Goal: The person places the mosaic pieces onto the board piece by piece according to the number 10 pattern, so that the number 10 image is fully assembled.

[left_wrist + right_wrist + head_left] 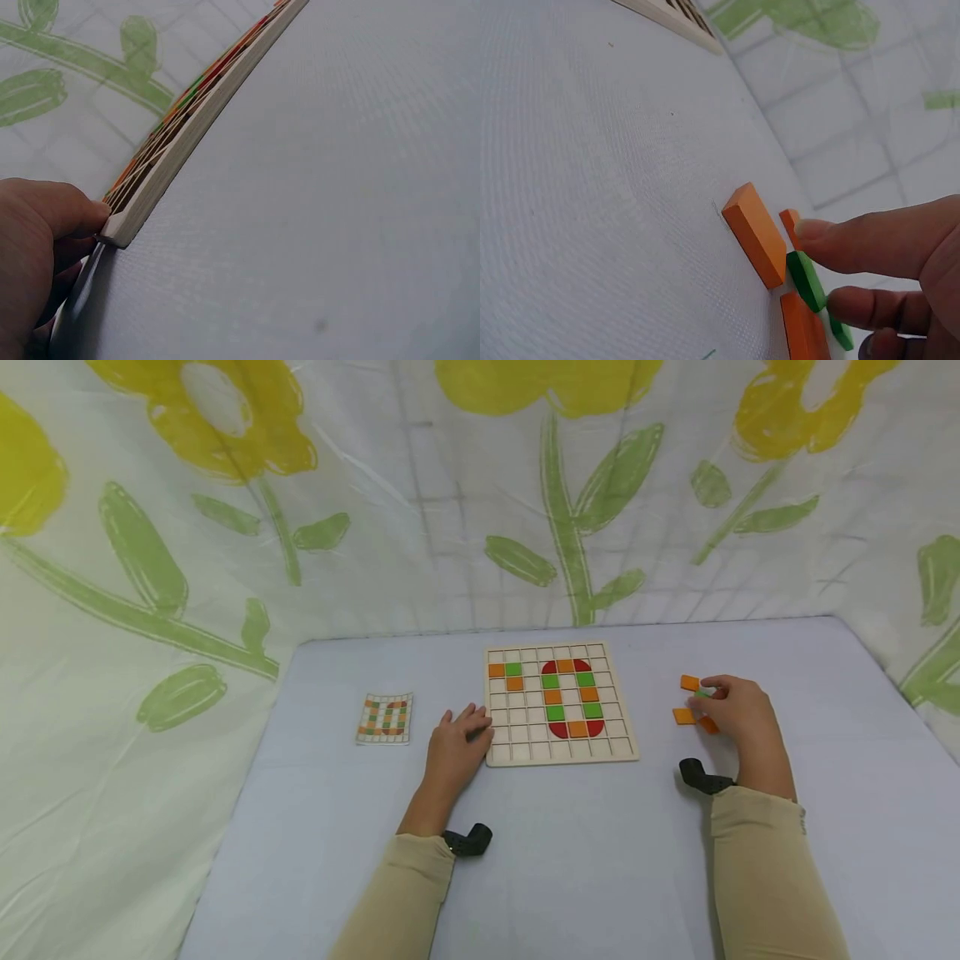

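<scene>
A wooden grid board point(525, 747) lies flat, with orange, green and red tiles set in a tall ring and a small orange-green group at its upper left. My left hand point(459, 747) rests at the board's left edge, its thumb touching the near corner in the left wrist view. Off the board's right side, my right hand point(750, 714) pinches a green tile point(806, 281) between thumb and finger. Around it lie orange tiles point(755, 236) and another green tile point(841, 332), partly hidden by the fingers.
Left of the board lies a small pattern card point(385, 719) with a coloured grid. The table point(570, 860) has a pale cover. Behind it hangs a white cloth point(450, 527) with yellow flowers and green leaves.
</scene>
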`<move>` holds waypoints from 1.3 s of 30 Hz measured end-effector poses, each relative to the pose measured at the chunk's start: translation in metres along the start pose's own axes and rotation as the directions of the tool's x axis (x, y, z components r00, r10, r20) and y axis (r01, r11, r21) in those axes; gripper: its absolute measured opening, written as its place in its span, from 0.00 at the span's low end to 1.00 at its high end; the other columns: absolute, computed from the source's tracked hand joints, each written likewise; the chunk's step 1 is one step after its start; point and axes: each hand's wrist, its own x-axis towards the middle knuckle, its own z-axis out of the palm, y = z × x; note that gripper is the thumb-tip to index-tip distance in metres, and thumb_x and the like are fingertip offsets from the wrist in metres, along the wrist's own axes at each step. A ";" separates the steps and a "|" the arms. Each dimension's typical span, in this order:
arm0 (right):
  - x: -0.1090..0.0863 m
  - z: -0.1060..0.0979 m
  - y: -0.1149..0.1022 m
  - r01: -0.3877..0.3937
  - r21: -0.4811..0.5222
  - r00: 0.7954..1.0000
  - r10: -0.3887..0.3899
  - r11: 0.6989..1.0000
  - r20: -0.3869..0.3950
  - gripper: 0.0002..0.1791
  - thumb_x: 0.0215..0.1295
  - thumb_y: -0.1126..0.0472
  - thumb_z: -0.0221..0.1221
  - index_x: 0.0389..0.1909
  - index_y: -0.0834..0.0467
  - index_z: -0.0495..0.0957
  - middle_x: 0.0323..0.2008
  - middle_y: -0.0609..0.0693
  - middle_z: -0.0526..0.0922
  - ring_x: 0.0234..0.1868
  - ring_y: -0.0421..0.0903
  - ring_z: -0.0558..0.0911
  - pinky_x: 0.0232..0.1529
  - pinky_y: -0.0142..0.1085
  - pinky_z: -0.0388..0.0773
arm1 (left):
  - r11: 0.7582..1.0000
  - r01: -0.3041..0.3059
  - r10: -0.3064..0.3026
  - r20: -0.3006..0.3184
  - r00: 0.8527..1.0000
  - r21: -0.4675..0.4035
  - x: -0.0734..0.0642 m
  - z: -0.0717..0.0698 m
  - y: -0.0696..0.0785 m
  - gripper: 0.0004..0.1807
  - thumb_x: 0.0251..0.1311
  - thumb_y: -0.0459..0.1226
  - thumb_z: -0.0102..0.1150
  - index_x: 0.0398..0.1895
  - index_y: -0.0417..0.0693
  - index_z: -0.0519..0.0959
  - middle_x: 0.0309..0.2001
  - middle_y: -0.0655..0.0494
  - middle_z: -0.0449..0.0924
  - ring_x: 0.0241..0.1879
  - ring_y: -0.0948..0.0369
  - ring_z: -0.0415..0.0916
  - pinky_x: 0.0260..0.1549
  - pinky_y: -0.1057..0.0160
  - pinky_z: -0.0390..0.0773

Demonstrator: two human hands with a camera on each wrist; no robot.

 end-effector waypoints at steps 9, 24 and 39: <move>0.001 0.001 0.001 -0.032 0.012 0.999 0.032 0.999 0.015 0.31 0.66 0.49 0.59 0.62 0.66 0.72 0.52 0.68 0.74 0.50 0.62 0.73 0.44 0.49 0.75 | 1.000 -0.003 0.003 -0.017 1.000 -0.012 0.000 -0.004 -0.003 0.12 0.63 0.39 0.63 0.47 0.48 0.86 0.58 0.58 0.80 0.67 0.60 0.70 0.76 0.56 0.51; 0.004 0.002 0.003 -0.008 0.002 1.000 0.008 1.000 -0.009 0.31 0.66 0.45 0.60 0.58 0.66 0.75 0.51 0.68 0.77 0.51 0.64 0.73 0.48 0.55 0.74 | 1.000 -0.003 0.003 -0.012 1.000 -0.009 0.001 -0.009 -0.003 0.12 0.64 0.40 0.63 0.48 0.47 0.86 0.59 0.57 0.80 0.68 0.60 0.69 0.76 0.57 0.51; 0.003 0.052 -0.097 0.282 0.002 0.957 -0.282 0.959 0.063 0.24 0.63 0.47 0.64 0.54 0.59 0.81 0.37 0.54 0.79 0.37 0.50 0.72 0.30 0.36 0.69 | 1.000 0.004 -0.004 0.006 1.000 -0.029 0.004 -0.008 0.000 0.13 0.63 0.40 0.63 0.48 0.47 0.86 0.59 0.56 0.80 0.68 0.59 0.69 0.76 0.55 0.50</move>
